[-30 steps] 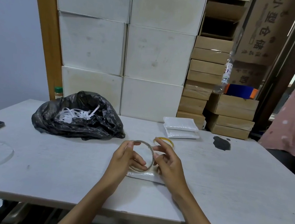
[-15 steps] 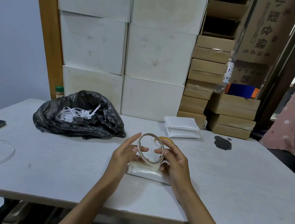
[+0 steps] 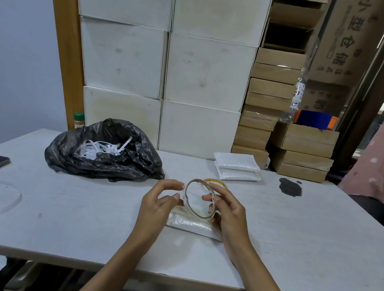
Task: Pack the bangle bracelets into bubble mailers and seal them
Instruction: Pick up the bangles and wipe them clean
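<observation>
Pale table, right hand [image 3: 229, 209] pinching the thin, rigid, slippery-looking silver bangle [image 3: 199, 198] by its rim above the bubble mailer [image 3: 191, 224], left hand [image 3: 158, 202] loose and empty beside it.

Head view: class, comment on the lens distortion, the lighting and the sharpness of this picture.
Head view: wide-angle lens bows the white boxes and table edge; soft, even light, faint shadows; bright glare at the doorway upper right; bangle and hands reasonably sharp.

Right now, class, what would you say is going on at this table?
A person is packing bracelets. The right hand holds a silver bangle upright above a bubble mailer lying on the table. The left hand is open beside the bangle, fingertips near its rim. The bangle is not yet in the mailer. More mailers are stacked farther back, beside a black bag of white strips.
</observation>
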The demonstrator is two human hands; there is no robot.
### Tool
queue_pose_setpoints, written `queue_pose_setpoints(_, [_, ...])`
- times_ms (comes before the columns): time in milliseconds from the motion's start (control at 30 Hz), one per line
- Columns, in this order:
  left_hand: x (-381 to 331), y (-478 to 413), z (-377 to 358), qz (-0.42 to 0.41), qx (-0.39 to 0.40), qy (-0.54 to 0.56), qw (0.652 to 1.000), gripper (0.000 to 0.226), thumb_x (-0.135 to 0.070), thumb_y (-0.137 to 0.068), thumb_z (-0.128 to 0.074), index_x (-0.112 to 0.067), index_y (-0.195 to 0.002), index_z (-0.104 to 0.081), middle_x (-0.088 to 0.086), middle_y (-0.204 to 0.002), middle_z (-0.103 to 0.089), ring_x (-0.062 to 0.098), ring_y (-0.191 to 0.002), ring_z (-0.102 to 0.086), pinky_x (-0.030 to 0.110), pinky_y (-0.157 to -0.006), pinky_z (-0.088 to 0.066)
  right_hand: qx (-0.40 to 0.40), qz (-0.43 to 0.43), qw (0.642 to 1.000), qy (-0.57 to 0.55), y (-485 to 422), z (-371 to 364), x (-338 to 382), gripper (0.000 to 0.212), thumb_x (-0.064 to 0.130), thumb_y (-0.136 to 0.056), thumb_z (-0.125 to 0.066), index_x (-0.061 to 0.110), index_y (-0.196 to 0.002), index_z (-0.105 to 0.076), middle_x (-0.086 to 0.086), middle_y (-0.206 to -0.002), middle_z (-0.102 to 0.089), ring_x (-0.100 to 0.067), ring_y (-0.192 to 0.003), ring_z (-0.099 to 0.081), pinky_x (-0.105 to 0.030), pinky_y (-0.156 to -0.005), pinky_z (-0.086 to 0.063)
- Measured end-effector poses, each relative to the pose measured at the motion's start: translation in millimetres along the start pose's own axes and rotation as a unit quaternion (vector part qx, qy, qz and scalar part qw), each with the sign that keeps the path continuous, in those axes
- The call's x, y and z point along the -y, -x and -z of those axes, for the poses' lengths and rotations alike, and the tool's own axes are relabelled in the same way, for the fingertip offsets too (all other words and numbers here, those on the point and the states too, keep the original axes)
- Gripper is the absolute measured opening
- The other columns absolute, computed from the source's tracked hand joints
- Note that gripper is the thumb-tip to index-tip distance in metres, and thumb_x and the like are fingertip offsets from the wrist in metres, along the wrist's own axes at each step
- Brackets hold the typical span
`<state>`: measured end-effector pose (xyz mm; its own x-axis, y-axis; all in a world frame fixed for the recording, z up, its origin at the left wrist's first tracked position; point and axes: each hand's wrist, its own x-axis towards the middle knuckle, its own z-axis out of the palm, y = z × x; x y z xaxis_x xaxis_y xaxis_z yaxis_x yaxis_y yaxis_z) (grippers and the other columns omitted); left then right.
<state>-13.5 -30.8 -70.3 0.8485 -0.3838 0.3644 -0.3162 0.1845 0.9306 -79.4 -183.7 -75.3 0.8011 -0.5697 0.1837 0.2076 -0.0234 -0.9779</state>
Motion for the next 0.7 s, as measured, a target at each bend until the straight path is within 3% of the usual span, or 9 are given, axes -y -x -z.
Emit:
queue_pose_setpoints(100, [2.5,-1.1,0.3,0.004,-0.004,0.007,1.0,0.01,-0.007,-0.09,-0.061,-0.014,-0.096,-0.065,-0.016,-0.086,-0.072,-0.002,-0.08,-0.067,0.008,-0.07,-0.049,-0.008,-0.002,1.0,-0.001,-0.9,0.7,-0.9,0.032,0.007,-0.099,-0.048,0.025,-0.11,-0.072,-0.004,-0.09,-0.076,-0.009,-0.067,-0.056,-0.015,-0.055,-0.045])
queue_pose_setpoints(200, [7.3,-2.7,0.3,0.008,-0.011,0.017,1.0,0.005,-0.009,-0.086,-0.067,-0.008,-0.091,-0.065,-0.01,-0.096,-0.072,0.007,-0.09,-0.069,0.014,-0.075,-0.052,-0.019,-0.004,1.0,-0.009,-1.1,1.1,-1.4,0.033,0.006,-0.098,-0.048,0.025,-0.109,-0.073,-0.003,-0.088,-0.075,-0.011,-0.066,-0.054,-0.019,-0.054,-0.044])
queue_pose_setpoints(333, [11.3,-5.0,1.7,-0.005,-0.052,0.02,0.998,0.005,-0.015,-0.088,-0.066,-0.012,-0.091,-0.064,-0.001,-0.091,-0.073,0.005,-0.09,-0.068,0.012,-0.078,-0.05,-0.04,-0.029,0.996,-0.073,-2.0,1.4,1.4,0.037,0.004,-0.097,-0.045,0.025,-0.105,-0.074,-0.004,-0.082,-0.066,-0.01,-0.06,-0.053,-0.022,-0.05,-0.043])
queue_pose_setpoints(467, [14.2,-5.4,1.1,-0.018,-0.055,0.01,0.998,0.008,-0.015,-0.09,-0.063,-0.012,-0.096,-0.058,0.005,-0.086,-0.069,0.012,-0.083,-0.071,0.014,-0.076,-0.052,-0.069,-0.059,0.985,-0.149,-6.6,4.0,0.0,0.037,0.003,-0.095,-0.047,0.024,-0.105,-0.075,-0.004,-0.08,-0.057,-0.014,-0.061,-0.051,-0.024,-0.046,-0.041])
queue_pose_setpoints(567, [18.2,-8.6,1.7,0.012,-0.063,0.004,0.998,0.019,-0.016,-0.092,-0.061,-0.019,-0.11,-0.055,0.003,-0.089,-0.068,0.01,-0.079,-0.072,0.008,-0.067,-0.049,-0.068,-0.07,0.98,-0.172,-7.6,5.6,-0.2,0.033,0.001,-0.096,-0.045,0.012,-0.104,-0.075,-0.004,-0.078,-0.052,-0.013,-0.061,-0.05,-0.022,-0.044,-0.043])
queue_pose_setpoints(700, [25.8,-10.3,1.7,0.026,-0.019,-0.072,0.997,0.028,-0.022,-0.086,-0.069,-0.031,-0.111,-0.059,-0.001,-0.095,-0.065,0.011,-0.081,-0.068,0.018,-0.07,-0.051,-0.053,-0.083,0.966,-0.239,-6.6,7.9,1.8,0.026,0.007,-0.094,-0.047,0.006,-0.103,-0.072,-0.005,-0.084,-0.058,-0.015,-0.071,-0.055,-0.024,-0.046,-0.047])
